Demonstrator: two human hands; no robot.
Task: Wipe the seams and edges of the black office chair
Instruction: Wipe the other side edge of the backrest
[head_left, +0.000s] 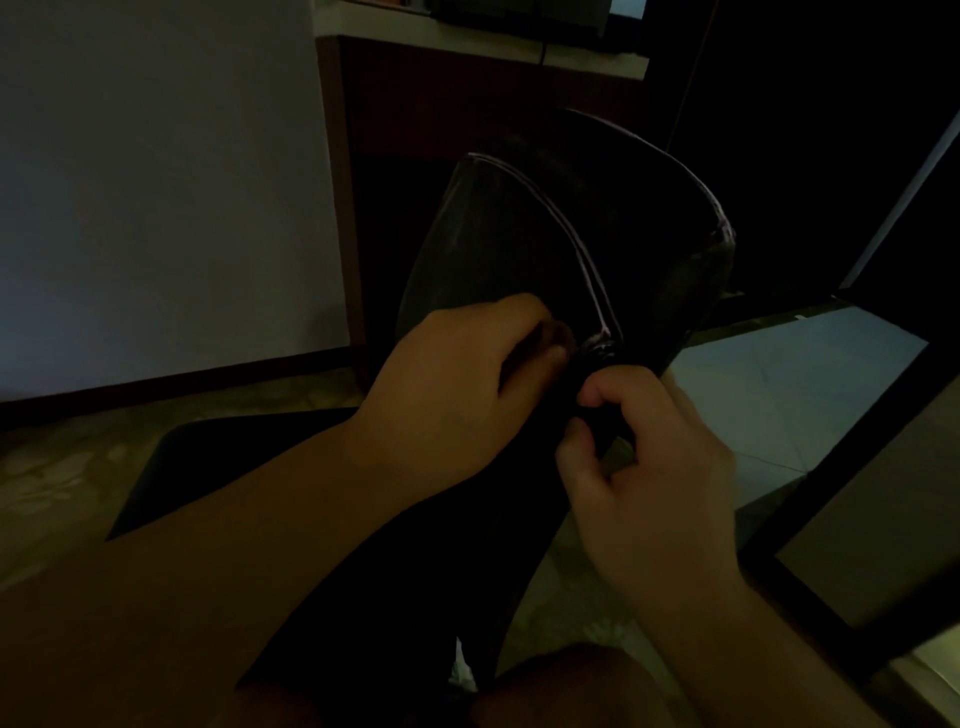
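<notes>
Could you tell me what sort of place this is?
Probably a dim home or office room: a black office chair, a tiled floor, and a wooden desk against a pale wall.

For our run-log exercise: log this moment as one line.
left hand: on chair back by seam | right hand: pinching dark edge below | cloth: cannot tell
</notes>
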